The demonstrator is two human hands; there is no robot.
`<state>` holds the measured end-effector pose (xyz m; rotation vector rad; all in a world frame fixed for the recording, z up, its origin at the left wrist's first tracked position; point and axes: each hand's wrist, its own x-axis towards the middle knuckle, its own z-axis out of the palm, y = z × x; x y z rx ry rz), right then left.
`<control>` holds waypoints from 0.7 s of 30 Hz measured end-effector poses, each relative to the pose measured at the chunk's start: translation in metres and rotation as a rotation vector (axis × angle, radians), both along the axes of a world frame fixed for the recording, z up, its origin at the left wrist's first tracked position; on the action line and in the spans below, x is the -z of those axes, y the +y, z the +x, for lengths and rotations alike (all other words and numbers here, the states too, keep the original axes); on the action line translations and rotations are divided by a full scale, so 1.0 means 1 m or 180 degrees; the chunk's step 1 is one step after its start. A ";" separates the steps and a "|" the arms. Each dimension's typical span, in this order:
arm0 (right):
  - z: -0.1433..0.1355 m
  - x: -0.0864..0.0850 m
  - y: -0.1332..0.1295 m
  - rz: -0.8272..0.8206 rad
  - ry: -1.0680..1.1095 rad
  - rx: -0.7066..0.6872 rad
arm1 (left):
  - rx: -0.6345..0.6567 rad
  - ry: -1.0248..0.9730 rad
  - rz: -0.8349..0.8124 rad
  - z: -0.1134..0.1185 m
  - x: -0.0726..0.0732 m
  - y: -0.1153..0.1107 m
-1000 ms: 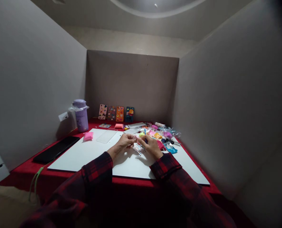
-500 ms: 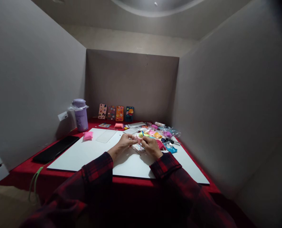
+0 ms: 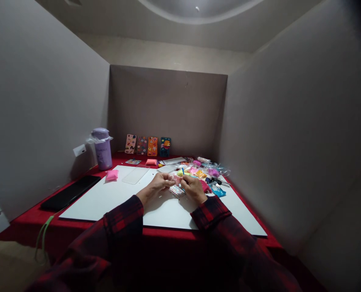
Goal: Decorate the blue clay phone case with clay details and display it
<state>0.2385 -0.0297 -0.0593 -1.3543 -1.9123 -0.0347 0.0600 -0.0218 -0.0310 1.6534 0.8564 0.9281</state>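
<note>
My left hand (image 3: 161, 183) is closed on a small clear plastic packet with pink in it (image 3: 177, 178). Close by on the right, my right hand (image 3: 193, 187) is closed with a thin blue tool (image 3: 183, 171) sticking up from its fingers. Below and between both hands lies a sheet of small coloured dots (image 3: 177, 191) on the white board (image 3: 107, 202). A clear phone case (image 3: 135, 175) rests flat on the board, left of my hands, and a pink packet (image 3: 112, 175) is farther left.
Colourful clay packets (image 3: 201, 173) are heaped at the right, beside a blue packet (image 3: 219, 191). Decorated phone cases (image 3: 152, 146) stand along the back. A purple bottle (image 3: 103, 152) and a black pouch (image 3: 71, 192) are at the left.
My hands have moved slightly apart, showing more of the clear and pink packet between them. The whole view has shifted a little.
</note>
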 end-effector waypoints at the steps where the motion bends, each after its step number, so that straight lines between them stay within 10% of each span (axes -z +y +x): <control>1: 0.000 0.000 0.000 -0.0008 -0.0010 0.0010 | 0.0032 0.0008 -0.0017 -0.001 0.001 0.000; 21: 0.000 0.001 0.001 0.0005 0.0006 -0.0063 | 0.0020 -0.0329 -0.0174 0.004 0.008 0.006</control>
